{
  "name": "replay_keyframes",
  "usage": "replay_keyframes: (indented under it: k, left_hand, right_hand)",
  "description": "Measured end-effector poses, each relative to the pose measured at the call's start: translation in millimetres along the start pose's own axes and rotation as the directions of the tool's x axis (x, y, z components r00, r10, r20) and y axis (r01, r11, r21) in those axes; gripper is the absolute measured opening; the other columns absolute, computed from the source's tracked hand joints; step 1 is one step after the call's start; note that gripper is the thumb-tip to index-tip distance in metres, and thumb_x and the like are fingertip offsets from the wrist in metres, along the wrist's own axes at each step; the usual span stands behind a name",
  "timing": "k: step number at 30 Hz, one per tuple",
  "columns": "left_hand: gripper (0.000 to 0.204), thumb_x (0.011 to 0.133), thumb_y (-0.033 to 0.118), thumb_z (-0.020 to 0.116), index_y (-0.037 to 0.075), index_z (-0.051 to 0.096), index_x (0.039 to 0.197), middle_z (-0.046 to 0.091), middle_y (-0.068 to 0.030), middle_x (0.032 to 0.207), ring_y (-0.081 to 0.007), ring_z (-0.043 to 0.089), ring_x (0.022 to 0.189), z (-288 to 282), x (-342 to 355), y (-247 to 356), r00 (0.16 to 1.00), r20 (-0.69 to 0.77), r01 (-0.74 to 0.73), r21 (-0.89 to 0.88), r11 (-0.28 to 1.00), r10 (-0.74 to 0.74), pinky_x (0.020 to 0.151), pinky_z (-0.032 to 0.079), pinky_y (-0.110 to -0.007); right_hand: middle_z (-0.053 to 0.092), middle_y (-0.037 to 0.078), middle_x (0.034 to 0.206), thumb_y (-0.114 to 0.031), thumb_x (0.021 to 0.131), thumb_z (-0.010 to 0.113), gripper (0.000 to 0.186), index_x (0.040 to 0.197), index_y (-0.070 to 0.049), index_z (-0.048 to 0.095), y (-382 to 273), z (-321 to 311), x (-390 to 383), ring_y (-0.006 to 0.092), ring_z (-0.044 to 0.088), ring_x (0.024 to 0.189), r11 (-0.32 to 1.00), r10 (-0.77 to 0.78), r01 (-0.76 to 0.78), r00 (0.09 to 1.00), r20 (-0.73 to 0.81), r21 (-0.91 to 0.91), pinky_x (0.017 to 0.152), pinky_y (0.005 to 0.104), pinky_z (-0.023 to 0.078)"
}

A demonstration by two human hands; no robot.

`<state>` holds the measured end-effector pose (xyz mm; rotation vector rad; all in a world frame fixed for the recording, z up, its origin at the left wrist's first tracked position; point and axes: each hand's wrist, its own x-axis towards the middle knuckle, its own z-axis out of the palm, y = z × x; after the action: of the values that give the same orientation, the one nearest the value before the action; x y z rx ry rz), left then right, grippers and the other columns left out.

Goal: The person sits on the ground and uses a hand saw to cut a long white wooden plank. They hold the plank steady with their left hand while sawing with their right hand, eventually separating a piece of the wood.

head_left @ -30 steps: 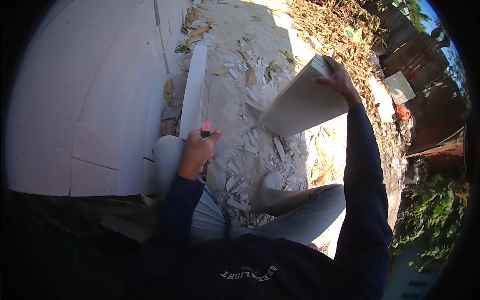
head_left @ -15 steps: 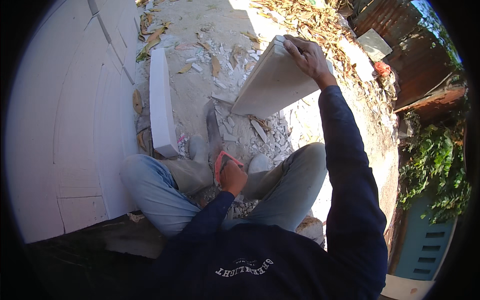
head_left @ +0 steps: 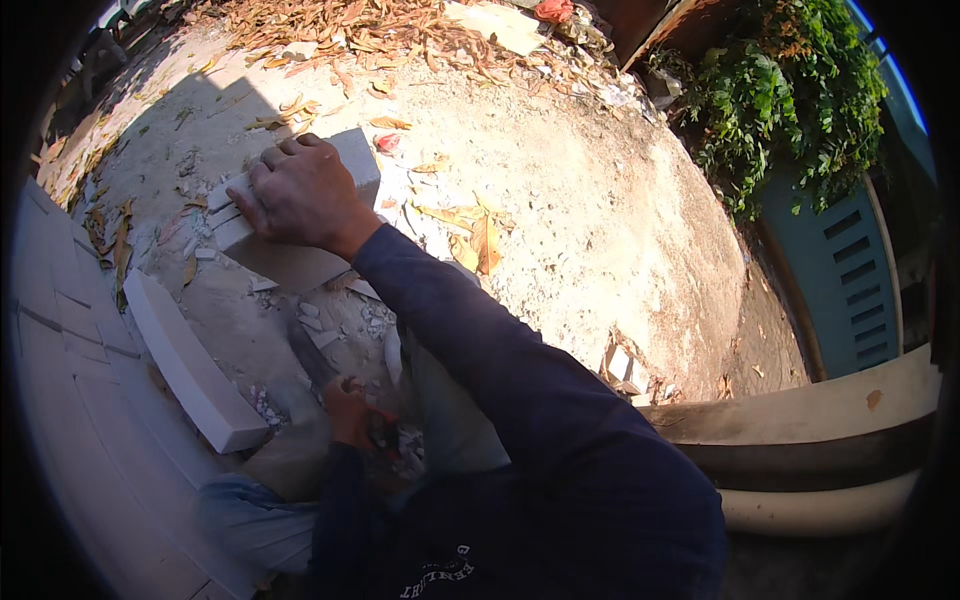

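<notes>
My right hand (head_left: 300,195) is closed over the top of a pale grey building block (head_left: 358,160), which stands on the dusty ground. Narrow grooves show at the block's left end, beside my thumb. Low down, between my legs, my left hand (head_left: 347,408) grips a hand saw (head_left: 312,350) by its red handle. The dark blade points up and away, toward the foot of the block, and looks smeared by motion. A long, narrow white block (head_left: 190,360) lies to the left of the saw, apart from it.
A wall of pale blocks (head_left: 60,290) runs along my left. Broken chips (head_left: 320,325) litter the ground around the saw, and dry leaves (head_left: 330,30) are heaped farther off. Green shrubs (head_left: 770,110), a blue wall (head_left: 840,270) and a curved pale ledge (head_left: 800,430) lie to the right.
The whole view has swung right, so the blocks and both hands now appear farther left. The right hand still holds the block and the left still grips the hand saw.
</notes>
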<state>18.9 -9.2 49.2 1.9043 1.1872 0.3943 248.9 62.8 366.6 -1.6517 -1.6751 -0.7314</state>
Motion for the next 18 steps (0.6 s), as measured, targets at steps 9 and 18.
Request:
replay_keyframes:
  k: [9, 18]
  left_hand:
    - [0.039, 0.099, 0.038, 0.064, 0.0, 0.069, 0.105, 0.064, -0.0029, 0.084, -0.0117, 0.057, 0.069, -189.6, 128.8, 219.9, 0.876, -0.459, -0.402, -0.526, 0.75, 0.147, 0.063, 0.045, -0.025]
    - [0.031, 0.091, 0.037, 0.074, 0.008, 0.066, 0.098, 0.063, -0.001, 0.086, -0.0112, 0.059, 0.074, -190.6, 147.3, 263.6, 0.987, -0.058, -0.136, -0.798, 0.587, 0.15, 0.065, 0.047, -0.027]
  right_hand:
    - [0.07, 0.012, 0.074, -0.037, 0.093, 0.063, 0.037, 0.074, -0.006, 0.07, 33.8, 0.9, 9.1, 0.0337, 0.068, 0.069, 0.999, 0.001, 0.0, 1.0, -0.026, 0.048, 0.071, 0.044, 0.054]
    - [0.07, 0.013, 0.07, -0.029, 0.093, 0.069, 0.023, 0.086, -0.009, 0.077, 77.2, -16.0, 2.0, 0.0309, 0.068, 0.06, 0.95, 0.133, -0.099, 0.986, -0.098, 0.296, 0.058, 0.04, 0.053]
